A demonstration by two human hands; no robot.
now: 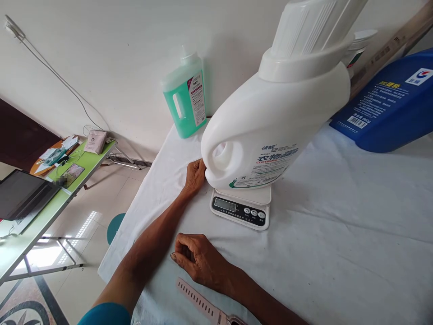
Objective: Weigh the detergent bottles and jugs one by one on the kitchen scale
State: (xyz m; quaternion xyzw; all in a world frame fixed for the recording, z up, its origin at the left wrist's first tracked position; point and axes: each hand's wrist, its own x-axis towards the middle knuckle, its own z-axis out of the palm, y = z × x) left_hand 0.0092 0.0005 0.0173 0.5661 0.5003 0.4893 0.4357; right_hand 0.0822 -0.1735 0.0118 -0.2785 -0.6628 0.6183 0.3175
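A large white laundry detergent bottle (243, 122) stands on a small white kitchen scale (240, 212), tilted in my view. The scale's display shows digits too faint to read. My left hand (195, 176) is closed on the table, close against the bottle's lower handle end. Its fingertips are hidden, so whatever it might hold does not show. In front of the scale, my right hand (204, 262) rests on the white cloth with its fingers curled in and nothing visible in them. A pink-strapped watch (203, 302) lies below that wrist.
A green liquid bottle (186, 97) stands by the wall at the table's back corner. At the right lies a blue bottle (389, 104), near a long cardboard piece (389, 49). Left of the table are a green desk (83, 162) with a laptop (27, 198) and a teal stool (115, 225).
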